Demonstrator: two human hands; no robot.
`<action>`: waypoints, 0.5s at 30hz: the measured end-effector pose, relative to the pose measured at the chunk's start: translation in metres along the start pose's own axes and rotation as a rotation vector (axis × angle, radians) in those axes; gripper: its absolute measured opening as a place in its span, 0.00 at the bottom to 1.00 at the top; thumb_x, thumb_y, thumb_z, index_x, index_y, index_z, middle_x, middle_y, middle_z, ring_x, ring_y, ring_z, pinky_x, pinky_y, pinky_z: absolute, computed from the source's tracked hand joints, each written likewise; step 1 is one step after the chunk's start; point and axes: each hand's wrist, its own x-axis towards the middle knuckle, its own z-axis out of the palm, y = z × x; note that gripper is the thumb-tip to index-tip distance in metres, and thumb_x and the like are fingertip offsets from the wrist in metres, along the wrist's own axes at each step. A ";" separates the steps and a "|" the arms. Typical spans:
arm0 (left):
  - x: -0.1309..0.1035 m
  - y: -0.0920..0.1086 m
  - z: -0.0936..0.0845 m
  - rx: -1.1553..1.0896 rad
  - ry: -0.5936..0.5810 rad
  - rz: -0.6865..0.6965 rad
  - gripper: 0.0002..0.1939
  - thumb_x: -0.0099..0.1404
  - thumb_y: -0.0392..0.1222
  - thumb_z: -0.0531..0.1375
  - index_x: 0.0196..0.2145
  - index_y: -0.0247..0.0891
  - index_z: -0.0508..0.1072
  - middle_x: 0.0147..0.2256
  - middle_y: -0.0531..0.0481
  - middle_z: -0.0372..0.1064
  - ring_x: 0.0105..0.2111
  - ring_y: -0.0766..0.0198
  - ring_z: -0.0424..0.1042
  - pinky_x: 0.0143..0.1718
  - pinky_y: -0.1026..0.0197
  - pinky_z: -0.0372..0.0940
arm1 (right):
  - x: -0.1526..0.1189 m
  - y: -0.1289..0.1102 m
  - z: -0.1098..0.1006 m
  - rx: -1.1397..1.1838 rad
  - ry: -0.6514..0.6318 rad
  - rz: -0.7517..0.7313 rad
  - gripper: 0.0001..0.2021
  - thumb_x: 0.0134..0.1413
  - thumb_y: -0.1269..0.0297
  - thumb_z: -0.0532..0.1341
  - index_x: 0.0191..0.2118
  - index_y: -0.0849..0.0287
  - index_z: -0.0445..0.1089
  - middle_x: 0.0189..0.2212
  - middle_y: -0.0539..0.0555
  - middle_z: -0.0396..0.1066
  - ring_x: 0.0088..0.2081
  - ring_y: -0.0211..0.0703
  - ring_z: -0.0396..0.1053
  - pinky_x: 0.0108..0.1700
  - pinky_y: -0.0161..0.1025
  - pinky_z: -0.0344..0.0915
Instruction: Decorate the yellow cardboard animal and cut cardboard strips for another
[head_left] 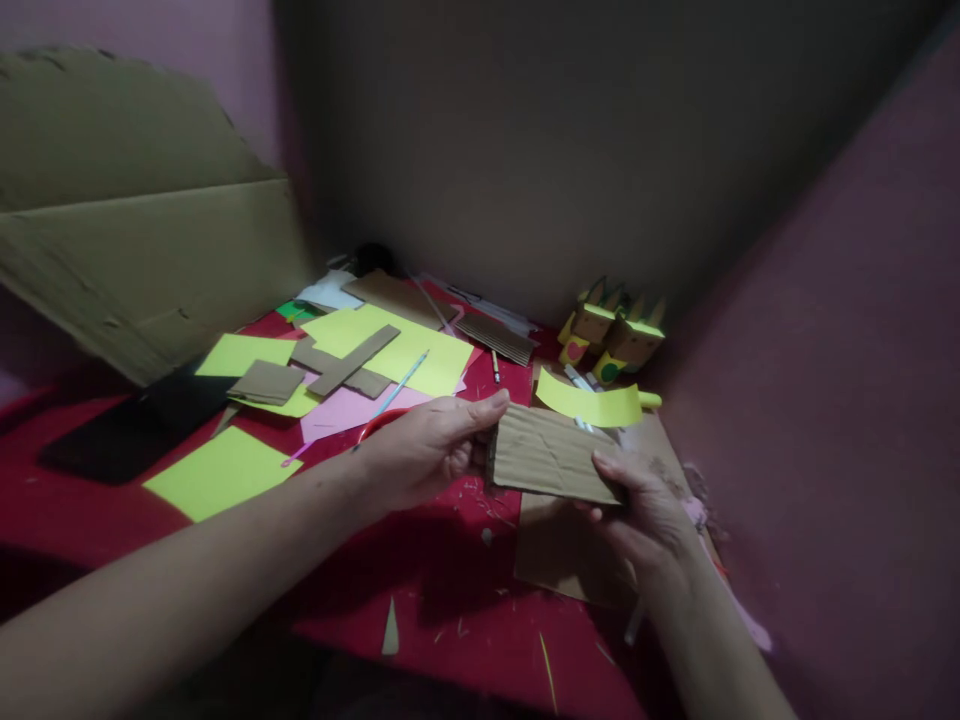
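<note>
A rectangular piece of brown cardboard (551, 453) is held up above the red table, tilted slightly down to the right. My left hand (442, 440) grips its left end, thumb on the upper corner and fingers behind. At its right end my right hand (637, 500) pinches it, with the thumb on the front face. Below and behind it lies a larger flat cardboard sheet (559, 550). A curved yellow paper strip (592, 402) rests just beyond the held piece. The red handle of a tool (379, 422) shows beside my left wrist.
Yellow sheets (221, 472), cardboard strips (356, 360) and a blue pencil (403, 382) lie on the red table (450, 570). Two small decorated cardboard figures (634, 340) stand at the back right. A large cardboard panel (150, 220) leans at the left, behind a black flat object (139, 430).
</note>
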 end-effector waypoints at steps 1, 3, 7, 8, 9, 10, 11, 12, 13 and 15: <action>0.000 0.000 0.000 0.007 -0.019 -0.004 0.21 0.60 0.56 0.68 0.35 0.31 0.81 0.28 0.44 0.75 0.29 0.62 0.71 0.34 0.62 0.69 | 0.001 0.001 -0.001 0.004 0.003 0.020 0.20 0.20 0.76 0.76 0.28 0.63 0.74 0.20 0.50 0.77 0.17 0.40 0.71 0.09 0.28 0.60; -0.001 0.001 0.000 0.042 -0.055 -0.023 0.22 0.60 0.57 0.68 0.35 0.31 0.81 0.26 0.46 0.73 0.26 0.63 0.70 0.29 0.63 0.69 | 0.003 0.003 -0.004 0.013 0.005 0.041 0.18 0.24 0.77 0.75 0.29 0.63 0.74 0.21 0.50 0.77 0.17 0.40 0.71 0.09 0.28 0.60; -0.002 0.004 -0.005 0.063 -0.152 -0.052 0.20 0.57 0.54 0.71 0.31 0.31 0.79 0.26 0.47 0.73 0.22 0.66 0.70 0.25 0.66 0.69 | 0.004 0.004 -0.005 0.022 0.053 0.049 0.16 0.29 0.79 0.72 0.30 0.61 0.73 0.20 0.48 0.77 0.16 0.39 0.71 0.09 0.28 0.61; -0.002 0.005 -0.005 0.053 -0.176 -0.063 0.18 0.56 0.51 0.72 0.32 0.30 0.79 0.26 0.47 0.73 0.23 0.66 0.71 0.25 0.66 0.70 | 0.004 0.004 -0.005 0.029 0.062 0.053 0.16 0.30 0.80 0.72 0.31 0.60 0.73 0.20 0.48 0.76 0.16 0.38 0.70 0.09 0.27 0.60; -0.002 0.006 -0.006 0.041 -0.197 -0.071 0.17 0.55 0.48 0.72 0.34 0.30 0.80 0.28 0.47 0.74 0.24 0.66 0.72 0.26 0.66 0.70 | 0.003 0.003 -0.005 0.037 0.067 0.059 0.16 0.31 0.80 0.71 0.31 0.60 0.73 0.20 0.47 0.76 0.16 0.38 0.70 0.09 0.27 0.60; -0.002 0.006 -0.006 0.028 -0.214 -0.074 0.15 0.55 0.44 0.73 0.36 0.30 0.80 0.30 0.46 0.76 0.26 0.65 0.73 0.27 0.66 0.71 | 0.003 0.003 -0.005 0.044 0.066 0.066 0.16 0.32 0.81 0.71 0.32 0.60 0.72 0.21 0.47 0.77 0.17 0.38 0.70 0.10 0.27 0.60; -0.001 0.006 -0.007 0.014 -0.227 -0.072 0.15 0.54 0.40 0.73 0.39 0.30 0.81 0.32 0.45 0.77 0.27 0.65 0.74 0.27 0.67 0.71 | 0.003 0.003 -0.005 0.049 0.060 0.072 0.17 0.32 0.81 0.71 0.32 0.60 0.72 0.21 0.48 0.77 0.17 0.38 0.71 0.10 0.26 0.59; -0.001 0.005 -0.006 0.001 -0.240 -0.065 0.17 0.53 0.37 0.72 0.41 0.31 0.81 0.34 0.45 0.78 0.29 0.65 0.74 0.28 0.67 0.71 | 0.003 0.003 -0.005 0.053 0.047 0.077 0.17 0.32 0.81 0.71 0.32 0.60 0.72 0.21 0.48 0.77 0.17 0.38 0.71 0.10 0.26 0.59; 0.000 0.005 -0.006 -0.006 -0.253 -0.057 0.18 0.52 0.34 0.72 0.42 0.31 0.81 0.36 0.45 0.78 0.29 0.66 0.74 0.29 0.67 0.71 | 0.003 0.003 -0.006 0.056 0.027 0.081 0.17 0.33 0.81 0.71 0.32 0.60 0.72 0.22 0.48 0.77 0.18 0.38 0.71 0.10 0.26 0.59; 0.001 0.002 -0.006 -0.006 -0.272 -0.042 0.19 0.51 0.31 0.71 0.43 0.32 0.81 0.37 0.45 0.79 0.29 0.66 0.74 0.30 0.66 0.70 | 0.004 0.003 -0.008 0.058 -0.015 0.085 0.16 0.32 0.80 0.72 0.30 0.59 0.71 0.22 0.48 0.77 0.18 0.38 0.71 0.10 0.26 0.59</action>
